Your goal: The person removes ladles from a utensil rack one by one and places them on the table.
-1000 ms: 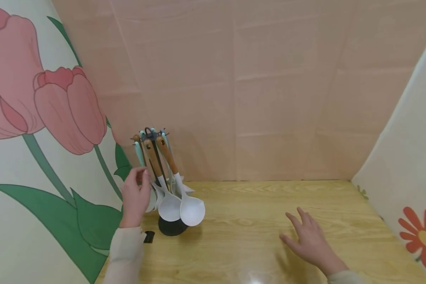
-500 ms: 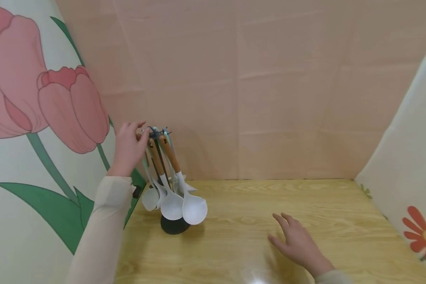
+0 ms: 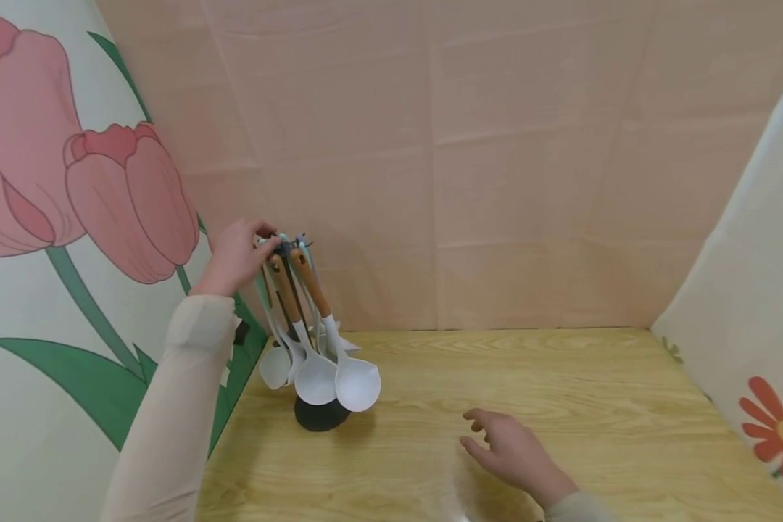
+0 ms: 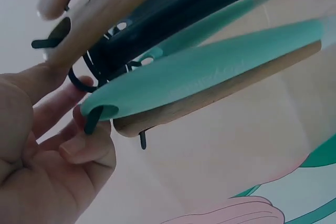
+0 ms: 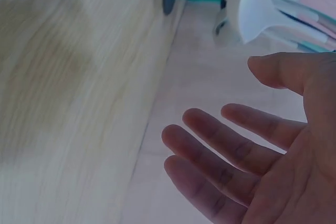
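I see one wood-grained table point(image 3: 417, 362) and, standing at its back left, one utensil rack point(image 3: 320, 417). Of two hands, the left hand point(image 3: 231, 257) curls about the rack's top, gripping or only touching, I can't tell; the right hand point(image 3: 509, 449) hovers loose, fingers apart. Two white ladles point(image 3: 315, 380) hang foremost, their bowls missing from the left wrist view, which shows, unlike the head view, a fingertip point(image 4: 77, 116) at one teal handle's point(image 4: 184, 80) end.

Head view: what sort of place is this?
Probably a staged kitchen-like setup: a utensil rack hung with white ladles stands on a wood-grain tabletop, before a creased pinkish sheet as backdrop.
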`<state>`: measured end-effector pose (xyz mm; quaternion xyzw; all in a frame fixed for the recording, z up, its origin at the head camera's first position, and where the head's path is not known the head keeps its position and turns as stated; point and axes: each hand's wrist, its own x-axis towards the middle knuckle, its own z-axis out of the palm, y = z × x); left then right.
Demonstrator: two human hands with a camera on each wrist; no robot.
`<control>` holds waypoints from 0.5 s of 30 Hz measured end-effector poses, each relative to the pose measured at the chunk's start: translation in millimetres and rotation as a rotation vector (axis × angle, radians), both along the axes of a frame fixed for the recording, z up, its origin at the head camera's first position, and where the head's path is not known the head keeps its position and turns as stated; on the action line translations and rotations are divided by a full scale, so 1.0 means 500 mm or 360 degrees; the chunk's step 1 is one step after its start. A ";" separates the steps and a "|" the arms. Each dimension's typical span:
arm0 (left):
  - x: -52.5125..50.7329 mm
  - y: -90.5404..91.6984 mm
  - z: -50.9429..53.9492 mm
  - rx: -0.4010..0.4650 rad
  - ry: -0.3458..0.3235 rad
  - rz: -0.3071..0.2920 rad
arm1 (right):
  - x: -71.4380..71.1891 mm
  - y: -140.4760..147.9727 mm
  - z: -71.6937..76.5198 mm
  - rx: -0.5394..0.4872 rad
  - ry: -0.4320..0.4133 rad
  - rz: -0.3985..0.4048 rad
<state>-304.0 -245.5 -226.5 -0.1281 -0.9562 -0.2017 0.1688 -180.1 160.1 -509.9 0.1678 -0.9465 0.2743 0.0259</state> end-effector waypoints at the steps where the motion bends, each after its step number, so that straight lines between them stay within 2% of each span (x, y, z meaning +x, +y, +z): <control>1: -0.002 0.000 0.002 -0.0010 -0.0017 0.0004 | -0.002 -0.007 0.003 -0.0005 0.0004 0.0020; 7: -0.011 -0.001 0.015 -0.0075 -0.0051 0.0007 | -0.021 -0.055 0.027 -0.0069 0.0035 0.0131; 15: -0.028 0.002 0.029 -0.0158 -0.0144 -0.0019 | -0.043 -0.124 0.062 -0.0111 0.0157 0.0254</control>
